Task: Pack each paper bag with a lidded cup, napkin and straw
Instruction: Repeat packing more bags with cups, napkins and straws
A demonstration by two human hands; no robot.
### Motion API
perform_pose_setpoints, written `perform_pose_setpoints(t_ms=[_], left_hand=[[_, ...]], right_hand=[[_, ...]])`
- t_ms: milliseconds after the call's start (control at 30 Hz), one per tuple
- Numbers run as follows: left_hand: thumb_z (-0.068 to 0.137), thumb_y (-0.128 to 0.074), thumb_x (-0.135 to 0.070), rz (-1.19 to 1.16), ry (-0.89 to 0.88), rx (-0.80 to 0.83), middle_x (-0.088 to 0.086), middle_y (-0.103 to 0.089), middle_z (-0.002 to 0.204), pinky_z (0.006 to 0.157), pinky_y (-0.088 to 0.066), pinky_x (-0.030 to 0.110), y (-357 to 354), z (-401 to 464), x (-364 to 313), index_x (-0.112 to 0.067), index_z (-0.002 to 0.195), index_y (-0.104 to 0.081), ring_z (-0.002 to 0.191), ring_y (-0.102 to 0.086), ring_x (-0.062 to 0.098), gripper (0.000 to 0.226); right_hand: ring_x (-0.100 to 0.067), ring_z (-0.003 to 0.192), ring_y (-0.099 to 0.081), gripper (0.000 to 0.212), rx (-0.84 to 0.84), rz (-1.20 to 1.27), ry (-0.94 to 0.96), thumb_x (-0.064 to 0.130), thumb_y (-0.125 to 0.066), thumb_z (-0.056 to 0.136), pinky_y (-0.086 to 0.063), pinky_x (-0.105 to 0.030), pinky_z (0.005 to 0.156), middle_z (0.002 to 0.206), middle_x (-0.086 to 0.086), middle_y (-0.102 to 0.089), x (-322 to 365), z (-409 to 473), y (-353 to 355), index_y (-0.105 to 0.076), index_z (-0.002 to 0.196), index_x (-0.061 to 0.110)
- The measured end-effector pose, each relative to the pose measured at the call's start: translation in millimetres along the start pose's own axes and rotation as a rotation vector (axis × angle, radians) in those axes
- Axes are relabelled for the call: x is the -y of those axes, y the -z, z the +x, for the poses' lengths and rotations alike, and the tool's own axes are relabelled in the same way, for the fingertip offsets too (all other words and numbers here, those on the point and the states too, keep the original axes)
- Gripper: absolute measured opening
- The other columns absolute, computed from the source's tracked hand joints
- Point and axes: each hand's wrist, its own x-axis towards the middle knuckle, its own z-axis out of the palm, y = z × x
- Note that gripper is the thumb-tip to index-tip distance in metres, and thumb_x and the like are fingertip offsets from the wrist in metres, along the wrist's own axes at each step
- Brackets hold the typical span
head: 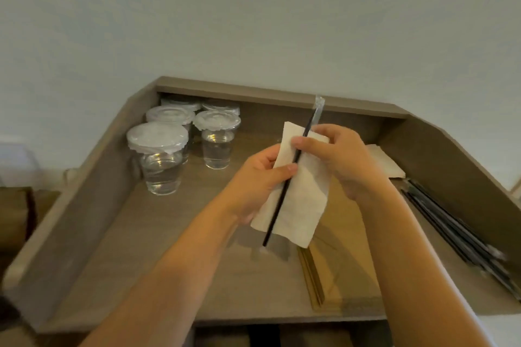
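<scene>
Both hands' fingers [294, 167] pinch napkin [301, 200] and straw [284, 191] above brown walled desk [146, 234] against pale wall [253, 8]

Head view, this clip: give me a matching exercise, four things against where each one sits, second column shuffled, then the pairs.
Things
1. lidded cups
2. napkin
3. spare straws
4. flat paper bags

Places
A. lying along the right side of the tray
B. held in both hands with a black straw against it
C. stacked on the tray under the right forearm
D. standing in the far left corner of the tray

Pairs: 1-D, 2-B, 3-A, 4-C
</scene>
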Motion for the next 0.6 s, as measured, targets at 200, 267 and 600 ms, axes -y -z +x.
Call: perform_pose_setpoints(t_ms=[200,267,600], left_hand=[[0.091,-0.057,-0.006,0.162,-0.101,-0.131,-0.003,-0.071,0.096,0.085,-0.053,0.036,85.5,-86.4,-27.8,-0.024,0.106,-0.063,0.091,-0.067,0.014,0.025],[0.092,-0.055,-0.005,0.199,-0.133,-0.171,-0.003,-0.071,0.098,0.086,-0.054,0.036,116.0,-119.4,-42.1,-0.023,0.110,-0.061,0.095,-0.067,0.015,0.026],[0.092,-0.052,-0.005,0.177,-0.134,-0.311,-0.006,-0.071,0.094,0.080,-0.056,0.029,248.9,-232.8,-90.2,-0.021,0.108,-0.060,0.091,-0.068,0.013,0.024]], right_hand=[[-0.017,0.074,-0.067,0.021,0.293,0.032,0.119,0.018,-0.076,0.066,-0.057,-0.029,0.067,0.080,-0.003,-0.071,60.0,-32.5,-81.9,-0.067,0.084,0.011],[-0.015,0.071,-0.068,0.022,0.413,0.109,0.166,0.018,-0.072,0.062,-0.058,-0.026,0.064,0.077,-0.003,-0.072,81.7,-46.6,-114.2,-0.067,0.083,0.011],[-0.009,0.060,-0.057,0.007,0.411,-0.095,0.382,0.024,-0.070,0.078,-0.046,-0.025,0.058,0.070,-0.001,-0.067,158.3,-90.8,-282.5,-0.067,0.074,0.020]])
